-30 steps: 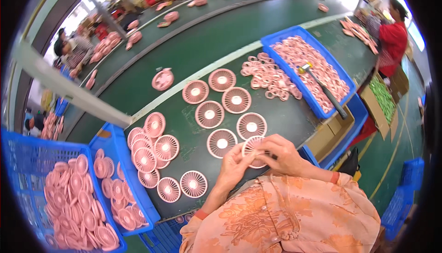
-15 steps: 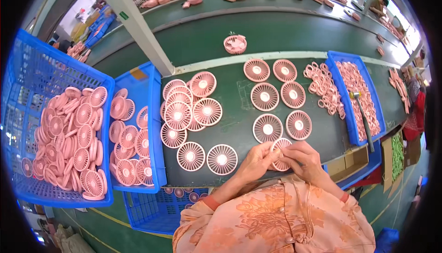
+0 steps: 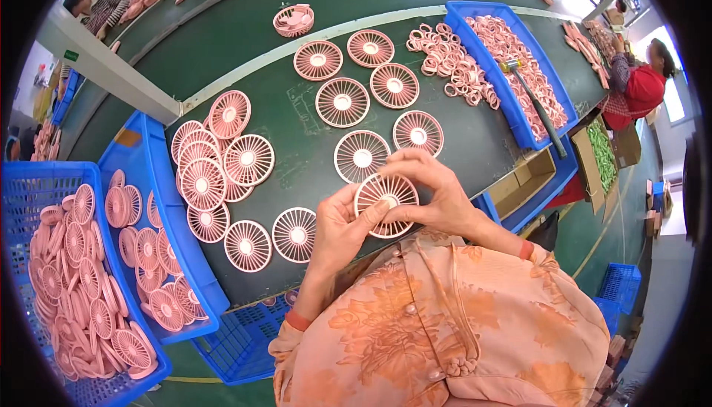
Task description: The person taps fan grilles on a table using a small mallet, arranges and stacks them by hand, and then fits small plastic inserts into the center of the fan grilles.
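Note:
Both my hands hold one pink round fan grille (image 3: 377, 190) above the near edge of the dark green table (image 3: 293, 155). My left hand (image 3: 335, 230) grips its left rim, the thumb lying over the front. My right hand (image 3: 439, 193) curls over its right and upper rim, the thumb pressing near the centre. Just beyond lie several matching grilles (image 3: 362, 158) in two rough columns. To my left, more grilles (image 3: 202, 184) overlap in a loose pile, with two single ones (image 3: 294, 235) nearer me.
Pink rings (image 3: 454, 66) are heaped beside a blue tray (image 3: 454, 15) full of rings, with a hammer (image 3: 540, 107) across it. A blue bin (image 3: 156, 155) and a blue basket (image 3: 44, 173) at left hold grilles. A pink round part (image 3: 294, 20) sits farther back. A co-worker (image 3: 644, 84) is at right.
My view has swung to the right, shifting the table leftward in the picture. The held grille has been lifted nearer to me and tilted, and its face now shows more fully between my hands.

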Demonstrator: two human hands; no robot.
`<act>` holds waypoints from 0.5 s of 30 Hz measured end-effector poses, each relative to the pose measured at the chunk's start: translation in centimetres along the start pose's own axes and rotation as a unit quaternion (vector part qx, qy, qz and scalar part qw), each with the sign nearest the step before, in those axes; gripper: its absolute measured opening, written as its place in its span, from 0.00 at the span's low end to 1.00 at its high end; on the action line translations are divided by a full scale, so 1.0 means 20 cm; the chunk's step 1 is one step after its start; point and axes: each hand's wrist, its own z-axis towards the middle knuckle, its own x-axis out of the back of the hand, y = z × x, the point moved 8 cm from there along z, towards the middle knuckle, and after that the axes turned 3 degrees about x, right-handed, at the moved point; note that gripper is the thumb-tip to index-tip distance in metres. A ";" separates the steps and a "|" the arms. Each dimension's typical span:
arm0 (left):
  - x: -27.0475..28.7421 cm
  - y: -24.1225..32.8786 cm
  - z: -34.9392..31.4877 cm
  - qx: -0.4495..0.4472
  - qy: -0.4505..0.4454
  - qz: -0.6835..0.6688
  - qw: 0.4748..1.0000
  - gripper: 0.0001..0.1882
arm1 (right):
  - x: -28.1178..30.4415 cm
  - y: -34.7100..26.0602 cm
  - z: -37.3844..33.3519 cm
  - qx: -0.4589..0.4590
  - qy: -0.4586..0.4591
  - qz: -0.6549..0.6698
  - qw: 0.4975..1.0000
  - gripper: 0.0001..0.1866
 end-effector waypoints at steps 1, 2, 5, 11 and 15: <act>-0.01 0.01 -0.01 0.020 0.001 -0.007 1.000 0.15 | -0.04 0.08 -0.03 -0.129 0.021 0.171 0.977 0.24; -0.03 0.00 -0.02 0.021 -0.008 -0.007 1.000 0.15 | -0.09 0.14 -0.10 -0.251 0.046 0.333 0.908 0.25; -0.03 -0.03 -0.03 -0.001 0.019 0.020 1.000 0.15 | -0.18 0.21 -0.20 -0.309 0.024 0.390 0.867 0.18; -0.09 -0.04 -0.03 0.011 0.010 0.059 0.998 0.14 | -0.16 0.23 -0.24 -0.314 0.011 0.437 0.843 0.09; -0.15 -0.04 0.01 0.012 -0.013 0.068 0.998 0.14 | -0.08 0.24 -0.25 -0.307 0.015 0.415 0.857 0.09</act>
